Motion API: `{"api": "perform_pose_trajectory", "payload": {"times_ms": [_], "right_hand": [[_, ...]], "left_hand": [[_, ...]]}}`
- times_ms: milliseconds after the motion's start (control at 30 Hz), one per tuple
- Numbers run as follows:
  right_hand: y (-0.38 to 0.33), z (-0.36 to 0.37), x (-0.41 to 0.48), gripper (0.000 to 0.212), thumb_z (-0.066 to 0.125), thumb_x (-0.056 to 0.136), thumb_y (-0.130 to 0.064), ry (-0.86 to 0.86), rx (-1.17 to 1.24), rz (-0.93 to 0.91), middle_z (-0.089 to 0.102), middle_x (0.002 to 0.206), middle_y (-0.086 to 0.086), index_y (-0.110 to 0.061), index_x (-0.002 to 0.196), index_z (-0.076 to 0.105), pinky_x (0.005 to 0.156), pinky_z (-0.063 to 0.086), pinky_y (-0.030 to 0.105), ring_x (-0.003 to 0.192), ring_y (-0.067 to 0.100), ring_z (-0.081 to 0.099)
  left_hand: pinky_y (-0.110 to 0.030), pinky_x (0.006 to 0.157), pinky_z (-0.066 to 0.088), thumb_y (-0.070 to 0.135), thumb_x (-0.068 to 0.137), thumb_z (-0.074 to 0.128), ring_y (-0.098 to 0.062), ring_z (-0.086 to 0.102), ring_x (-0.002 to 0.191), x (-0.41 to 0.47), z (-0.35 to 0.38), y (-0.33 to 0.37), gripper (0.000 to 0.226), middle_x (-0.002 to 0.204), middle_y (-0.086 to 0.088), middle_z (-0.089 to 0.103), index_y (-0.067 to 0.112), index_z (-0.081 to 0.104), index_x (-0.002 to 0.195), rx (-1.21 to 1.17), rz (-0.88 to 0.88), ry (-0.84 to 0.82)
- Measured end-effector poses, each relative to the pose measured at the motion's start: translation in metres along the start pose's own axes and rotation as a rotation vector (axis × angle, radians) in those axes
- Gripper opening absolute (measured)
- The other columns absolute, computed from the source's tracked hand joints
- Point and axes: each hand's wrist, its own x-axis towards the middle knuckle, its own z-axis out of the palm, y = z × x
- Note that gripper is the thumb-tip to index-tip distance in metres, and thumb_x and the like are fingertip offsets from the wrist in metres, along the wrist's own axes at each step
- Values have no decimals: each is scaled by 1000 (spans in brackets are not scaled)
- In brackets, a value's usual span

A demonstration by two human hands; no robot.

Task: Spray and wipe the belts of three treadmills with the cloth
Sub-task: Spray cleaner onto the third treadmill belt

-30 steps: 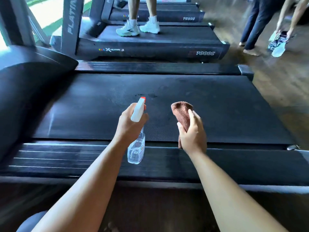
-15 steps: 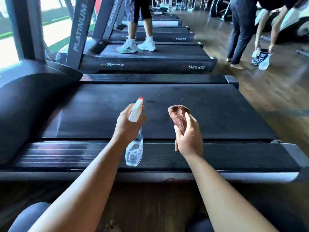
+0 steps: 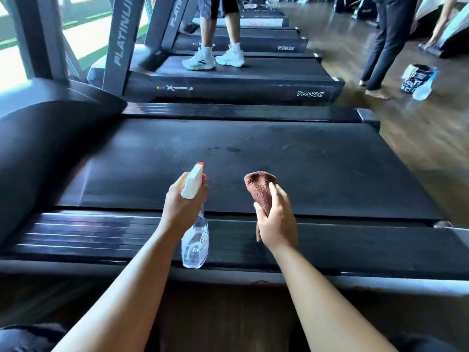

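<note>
My left hand (image 3: 181, 207) grips a clear spray bottle (image 3: 195, 245) with a white head and red nozzle, pointed at the black belt (image 3: 291, 168) of the nearest treadmill. My right hand (image 3: 278, 219) holds a bunched brown cloth (image 3: 260, 185) upright, just right of the bottle. Both hands hover over the treadmill's near side rail (image 3: 101, 232). A few small dark wet spots lie on the belt beyond the nozzle. A second treadmill (image 3: 253, 80) stands behind, a third (image 3: 253, 41) farther back.
A person in white sneakers (image 3: 213, 58) stands on the second treadmill's belt. Another person (image 3: 385, 44) bends over on the wooden floor at the right beside a patterned bag and a bottle (image 3: 422, 83). The motor hood (image 3: 45, 138) bulges at the left.
The view has tilted up, showing more of the treadmills behind and the room. My hands keep the same pose over the near rail, bottle and cloth still held.
</note>
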Motion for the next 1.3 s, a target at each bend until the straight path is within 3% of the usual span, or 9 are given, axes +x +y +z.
{"api": "perform_pose_trajectory", "payload": {"times_ms": [300,400,833,933,1033,1200,1300], "right_hand": [[-1,76,40,64,64,94,-29,-122,0,55,36,155,0,-20,151,37,103,43,36,133,23,47],[-5,105,50,64,63,94,-32,-183,-24,60,34,157,-4,-23,152,35,98,46,38,130,23,50],[4,210,67,63,63,93,-32,-381,-155,-38,30,159,2,-27,150,38,108,38,38,136,27,44],[20,218,64,62,69,90,-31,-370,-230,-52,37,156,7,-23,146,45,110,36,41,135,30,45],[32,227,63,62,73,84,-37,-320,-325,-111,45,150,10,-22,141,52,111,35,49,134,33,46],[37,235,65,65,52,92,-59,-367,-432,-83,15,165,4,-34,150,37,119,13,52,150,30,16],[38,235,67,64,43,95,-62,-429,-451,-46,0,166,-2,-40,153,28,120,10,51,152,29,3]], "left_hand": [[-49,72,49,36,74,67,-20,53,69,52,-23,-42,17,77,4,63,26,67,89,9,-57,47],[-42,70,47,31,76,67,-19,52,67,67,-34,-56,15,76,6,62,24,67,89,-5,-67,71],[-31,60,45,16,85,65,-13,49,58,106,-78,-89,10,70,2,56,7,63,89,10,-93,192],[-26,58,45,7,89,64,-11,48,57,113,-86,-93,5,71,1,55,3,63,90,18,-91,235],[-28,58,44,14,83,63,-13,47,57,118,-95,-98,11,69,2,54,4,62,88,13,-96,254],[-33,62,43,22,76,63,-17,47,56,129,-107,-105,16,72,0,58,10,65,86,-1,-132,317],[-35,63,44,23,74,62,-18,48,54,136,-115,-109,12,68,0,55,14,64,81,27,-159,365]]}}
